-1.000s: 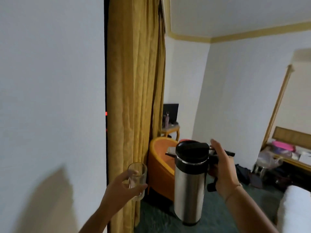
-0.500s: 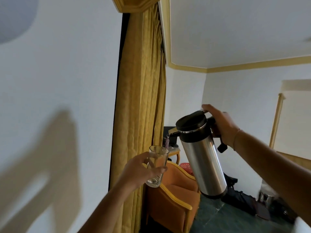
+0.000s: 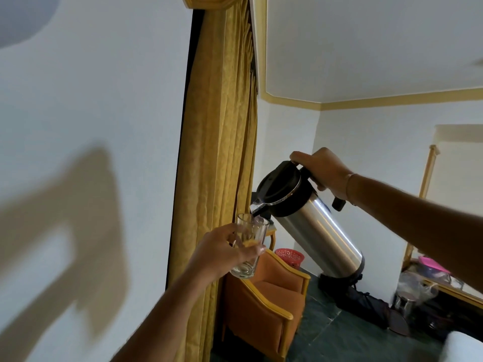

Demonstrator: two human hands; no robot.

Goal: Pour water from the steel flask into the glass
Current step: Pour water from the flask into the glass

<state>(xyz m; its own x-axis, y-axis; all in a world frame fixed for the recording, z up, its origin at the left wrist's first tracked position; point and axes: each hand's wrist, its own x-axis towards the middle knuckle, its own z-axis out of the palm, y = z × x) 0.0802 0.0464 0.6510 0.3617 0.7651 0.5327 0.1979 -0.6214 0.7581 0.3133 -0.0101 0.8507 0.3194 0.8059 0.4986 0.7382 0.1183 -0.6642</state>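
Note:
The steel flask (image 3: 317, 232) with a black lid and handle is tilted steeply leftward, held up in the air. My right hand (image 3: 322, 171) grips its black handle, thumb resting on the lid. Its spout sits just over the rim of a clear glass (image 3: 249, 246), which my left hand (image 3: 222, 250) holds upright from the left side. A thin stream of water seems to run from the spout into the glass. A little water shows at the glass's bottom.
A gold curtain (image 3: 217, 152) hangs right behind the glass, next to a white wall. Below stand an orange armchair (image 3: 266, 301), a red basket (image 3: 290, 256), a black bag (image 3: 360, 299) on the dark floor and a cluttered shelf (image 3: 439, 280) at the right.
The flask has been raised and tipped much further, its spout brought down to the glass's rim. The glass has risen slightly. The camera has tilted upward.

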